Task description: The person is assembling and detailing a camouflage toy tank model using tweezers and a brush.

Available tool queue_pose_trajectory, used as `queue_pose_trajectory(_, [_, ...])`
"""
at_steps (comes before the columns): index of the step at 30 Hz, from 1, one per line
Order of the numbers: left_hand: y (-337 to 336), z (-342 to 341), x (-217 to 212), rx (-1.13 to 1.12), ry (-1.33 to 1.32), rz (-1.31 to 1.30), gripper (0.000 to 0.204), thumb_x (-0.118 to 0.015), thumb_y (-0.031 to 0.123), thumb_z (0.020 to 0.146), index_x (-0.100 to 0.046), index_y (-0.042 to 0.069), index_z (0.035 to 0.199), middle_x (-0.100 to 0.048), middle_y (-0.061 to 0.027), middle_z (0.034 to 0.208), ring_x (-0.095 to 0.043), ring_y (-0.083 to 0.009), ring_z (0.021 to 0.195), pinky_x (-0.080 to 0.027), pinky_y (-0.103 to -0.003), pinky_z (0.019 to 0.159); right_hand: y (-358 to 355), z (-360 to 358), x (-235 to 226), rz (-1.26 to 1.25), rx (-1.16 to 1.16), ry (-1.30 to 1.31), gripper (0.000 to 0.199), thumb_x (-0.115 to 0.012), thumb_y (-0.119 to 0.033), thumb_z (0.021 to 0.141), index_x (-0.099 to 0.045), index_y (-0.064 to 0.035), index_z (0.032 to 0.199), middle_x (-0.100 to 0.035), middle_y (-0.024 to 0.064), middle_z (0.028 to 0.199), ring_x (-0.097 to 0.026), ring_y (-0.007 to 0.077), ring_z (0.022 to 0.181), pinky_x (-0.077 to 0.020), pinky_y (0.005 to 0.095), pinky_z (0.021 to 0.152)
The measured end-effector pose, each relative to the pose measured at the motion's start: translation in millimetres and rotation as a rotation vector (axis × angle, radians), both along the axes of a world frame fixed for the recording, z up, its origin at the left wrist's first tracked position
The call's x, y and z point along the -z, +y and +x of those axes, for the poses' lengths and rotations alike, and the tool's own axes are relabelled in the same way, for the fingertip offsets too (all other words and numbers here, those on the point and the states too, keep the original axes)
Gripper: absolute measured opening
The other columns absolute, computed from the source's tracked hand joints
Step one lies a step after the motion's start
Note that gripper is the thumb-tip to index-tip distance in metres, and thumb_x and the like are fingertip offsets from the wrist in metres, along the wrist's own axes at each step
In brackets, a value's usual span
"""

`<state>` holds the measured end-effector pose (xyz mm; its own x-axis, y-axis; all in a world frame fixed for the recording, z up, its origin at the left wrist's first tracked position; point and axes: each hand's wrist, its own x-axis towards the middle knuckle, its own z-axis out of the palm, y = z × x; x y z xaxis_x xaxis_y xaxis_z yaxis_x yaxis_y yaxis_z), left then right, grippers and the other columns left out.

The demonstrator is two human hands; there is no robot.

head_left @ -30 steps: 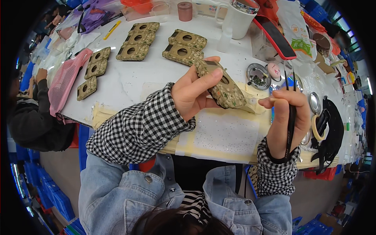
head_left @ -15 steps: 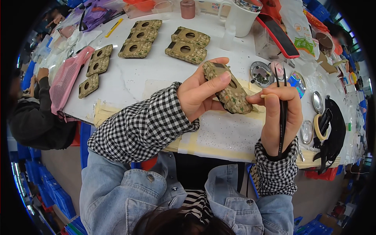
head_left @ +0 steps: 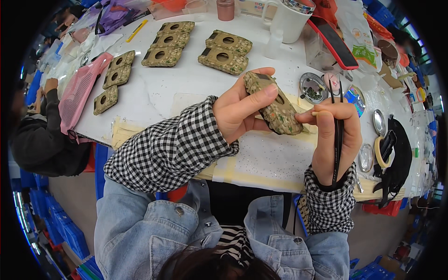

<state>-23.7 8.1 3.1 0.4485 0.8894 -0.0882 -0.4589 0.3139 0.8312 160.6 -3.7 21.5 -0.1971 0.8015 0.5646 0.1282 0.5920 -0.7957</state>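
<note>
My left hand (head_left: 240,109) is closed around a model tank hull (head_left: 285,115) in green and tan camouflage, tilted, thumb on its top face. In my right hand (head_left: 347,135) black tweezers (head_left: 338,154) lie against the palm, tips up and apart. Thumb and forefinger of that hand also pinch a thin, pale-ended pointed tool (head_left: 314,113); its fine tip meets the hull's near end or stops just short, I cannot tell which. Several like hulls (head_left: 166,41) with round holes lie in rows on the table, two of them (head_left: 224,60) just beyond my left hand.
A dotted white sheet (head_left: 266,161) is taped below my hands. Close to my right hand are a round clear dish (head_left: 313,87) with dark bits, a pink round thing (head_left: 332,80) and a tape roll (head_left: 381,154). Farther back stand a white mug (head_left: 284,23) and a red-cased phone (head_left: 332,43).
Both hands and the hull keep nearly the same place. The hull has turned very slightly, and the tweezers have shifted a little in my right hand, their tips slightly wider apart.
</note>
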Motion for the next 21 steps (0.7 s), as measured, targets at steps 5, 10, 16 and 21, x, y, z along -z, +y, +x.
queue_pose_trajectory(5, [2.6, -1.0, 4.2, -0.016, -0.059, -0.010, 0.064, -0.055, 0.032, 0.088, -0.018, 0.006, 0.134, -0.047, -0.0146, 0.116, -0.054, -0.0225, 0.106, -0.051, -0.040, 0.085, -0.7, -1.4, -0.5, -0.023, -0.006, 0.018, 0.005, -0.049, -0.002, 0.090, -0.050, 0.0021, 0.090, -0.056, 0.0090, 0.078, -0.056, 0.0111, 0.071, -0.0437, 0.0225, 0.068])
queue_pose_trajectory(10, [0.9, -0.2, 1.0, -0.008, 0.008, 0.002, 0.057, -0.045, 0.036, 0.092, -0.020, 0.010, 0.137, -0.045, -0.0104, 0.120, -0.050, -0.0207, 0.110, -0.045, -0.041, 0.092, -1.7, 0.5, 0.0, -0.088, 0.025, 0.144, 0.008, -0.047, -0.006, 0.092, -0.049, 0.0020, 0.092, -0.055, 0.0101, 0.081, -0.059, 0.0131, 0.074, -0.0459, 0.0232, 0.070])
queue_pose_trajectory(16, [5.8, -2.8, 5.9, -0.066, -0.033, -0.040, 0.053, -0.044, 0.034, 0.093, -0.022, 0.009, 0.135, -0.046, -0.0116, 0.120, -0.051, -0.0241, 0.111, -0.045, -0.044, 0.093, 4.0, 23.9, 1.8, 0.072, 0.320, -0.039, 0.008, -0.052, -0.006, 0.089, -0.052, 0.0023, 0.087, -0.058, 0.0088, 0.078, -0.057, 0.0136, 0.070, -0.0471, 0.0249, 0.067])
queue_pose_trajectory(21, [9.5, -2.4, 5.2, -0.151, -0.087, -0.040, 0.044, -0.045, 0.032, 0.093, -0.033, 0.009, 0.128, -0.049, -0.0112, 0.117, -0.052, -0.0259, 0.111, -0.045, -0.046, 0.094, 13.1, 33.2, 9.1, 0.329, 0.438, -0.513, 0.008, -0.064, 0.002, 0.076, -0.057, 0.0012, 0.080, -0.057, 0.0101, 0.074, -0.055, 0.0204, 0.067, -0.0430, 0.0286, 0.060])
